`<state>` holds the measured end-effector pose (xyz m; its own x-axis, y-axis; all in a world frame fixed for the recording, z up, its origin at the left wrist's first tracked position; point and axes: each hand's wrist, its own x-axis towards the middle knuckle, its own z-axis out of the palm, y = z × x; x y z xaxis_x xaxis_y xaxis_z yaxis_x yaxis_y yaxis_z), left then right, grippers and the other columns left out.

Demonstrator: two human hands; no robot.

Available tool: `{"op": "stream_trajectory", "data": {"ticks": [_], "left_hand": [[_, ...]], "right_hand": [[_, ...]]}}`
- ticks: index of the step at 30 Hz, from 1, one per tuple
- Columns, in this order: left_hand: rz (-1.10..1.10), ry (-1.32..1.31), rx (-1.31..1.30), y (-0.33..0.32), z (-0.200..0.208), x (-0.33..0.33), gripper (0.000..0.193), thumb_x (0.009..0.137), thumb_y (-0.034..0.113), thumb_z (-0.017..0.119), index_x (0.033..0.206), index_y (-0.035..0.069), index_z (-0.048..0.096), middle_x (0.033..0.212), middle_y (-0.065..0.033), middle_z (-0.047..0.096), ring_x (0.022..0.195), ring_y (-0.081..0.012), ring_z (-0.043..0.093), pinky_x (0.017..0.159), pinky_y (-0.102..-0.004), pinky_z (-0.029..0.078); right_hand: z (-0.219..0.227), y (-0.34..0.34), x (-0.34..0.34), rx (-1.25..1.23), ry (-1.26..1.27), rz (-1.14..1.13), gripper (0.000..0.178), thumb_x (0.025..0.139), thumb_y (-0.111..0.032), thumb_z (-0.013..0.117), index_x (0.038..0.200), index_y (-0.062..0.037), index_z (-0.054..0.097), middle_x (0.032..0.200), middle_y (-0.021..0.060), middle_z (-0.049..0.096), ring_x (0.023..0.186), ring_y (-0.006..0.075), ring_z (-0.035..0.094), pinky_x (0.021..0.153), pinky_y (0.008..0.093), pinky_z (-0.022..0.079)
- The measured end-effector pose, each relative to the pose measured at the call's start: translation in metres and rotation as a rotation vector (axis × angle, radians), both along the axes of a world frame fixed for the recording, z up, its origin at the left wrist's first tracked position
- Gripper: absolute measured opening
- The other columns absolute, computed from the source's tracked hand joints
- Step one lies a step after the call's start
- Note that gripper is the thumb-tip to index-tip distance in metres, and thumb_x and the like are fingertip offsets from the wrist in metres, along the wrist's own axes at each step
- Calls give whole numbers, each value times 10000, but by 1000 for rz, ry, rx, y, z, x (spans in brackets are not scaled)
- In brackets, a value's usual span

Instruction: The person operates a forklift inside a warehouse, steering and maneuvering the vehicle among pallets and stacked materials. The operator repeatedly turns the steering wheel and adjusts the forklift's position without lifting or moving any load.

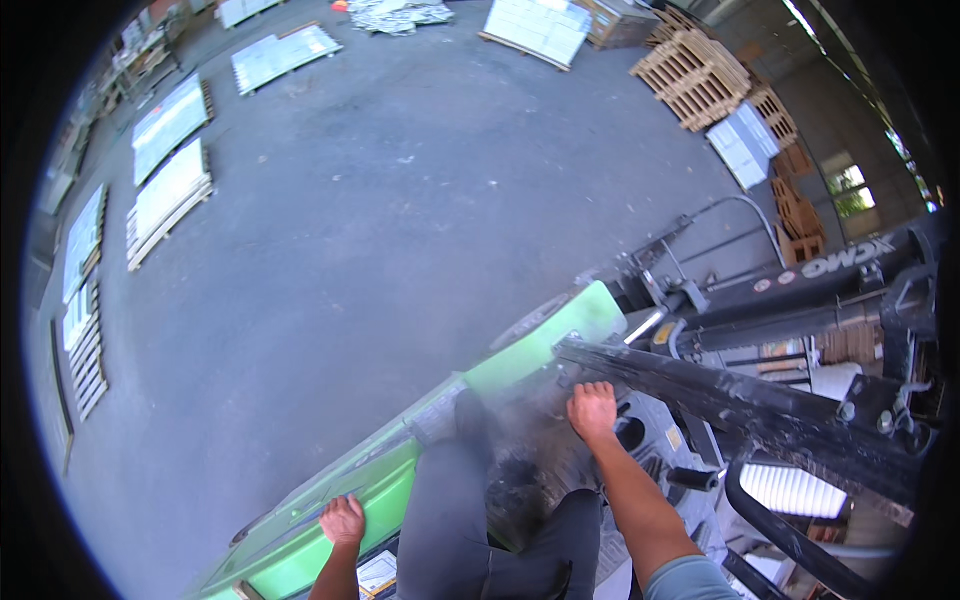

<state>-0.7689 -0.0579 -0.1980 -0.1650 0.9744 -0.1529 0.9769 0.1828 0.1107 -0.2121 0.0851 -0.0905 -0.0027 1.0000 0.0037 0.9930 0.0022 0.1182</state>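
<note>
I am seated on a green and black forklift. My left hand (343, 520) lies on the green body panel (384, 484) at my left, its fingers bent over the panel's edge. My right hand (592, 409) is closed in front of me, just below the lower end of a long black overhead-guard post (700, 388). Whatever is inside its fingers is hidden. Between the hands are my grey-trousered legs (440, 520), one foot stretched toward the dusty footwell (545, 415). To the right of my right hand is the grey console (650, 430) with a round dark recess.
A black mast (780, 290) with cylinders and bars fills the right side. Grey concrete floor (400, 230) spreads out ahead and left. Pallets with flat pale sheets (170, 200) line the left side. Wooden pallets (693, 78) are stacked at the far right, near a pale stack (743, 145).
</note>
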Motion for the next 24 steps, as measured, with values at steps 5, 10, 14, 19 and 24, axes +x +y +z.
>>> {"op": "stream_trajectory", "data": {"ticks": [5, 10, 14, 19, 24], "left_hand": [[-2, -21, 22, -5, 7, 6, 317, 920, 331, 632, 711, 94, 623, 766, -134, 696, 716, -338, 698, 660, -480, 549], [30, -20, -5, -21, 17, 13, 344, 897, 375, 648, 691, 101, 645, 724, -125, 695, 686, -332, 703, 674, -471, 558], [16, -58, 21, -34, 19, 23, 352, 891, 396, 654, 692, 106, 662, 726, -116, 697, 685, -323, 704, 670, -468, 555], [63, -61, 5, -46, 28, 32, 395, 916, 430, 630, 714, 92, 668, 758, -121, 708, 712, -323, 712, 690, -469, 560], [31, -33, -21, -53, 34, 48, 412, 935, 450, 608, 742, 94, 681, 764, -127, 710, 720, -321, 721, 697, -458, 573]], "right_hand": [[4, -9, 5, 73, -16, 66, 122, 787, -183, 674, 776, -68, 634, 825, 130, 672, 872, 323, 641, 915, 462, 464], [0, -15, 8, -65, -91, 37, 138, 758, -182, 695, 820, -71, 640, 879, 132, 665, 942, 329, 625, 982, 464, 437], [-9, -38, 24, -95, -151, 4, 147, 748, -180, 709, 805, -74, 625, 884, 125, 650, 944, 333, 612, 959, 472, 435], [-28, -54, 54, -104, -129, 66, 236, 784, -242, 653, 956, -89, 604, 1000, 157, 635, 1024, 342, 596, 992, 520, 417], [-23, -82, 87, -505, -406, 82, 464, 1001, -338, 489, 1381, -93, 593, 1330, 135, 640, 1260, 366, 564, 1094, 562, 386]]}}
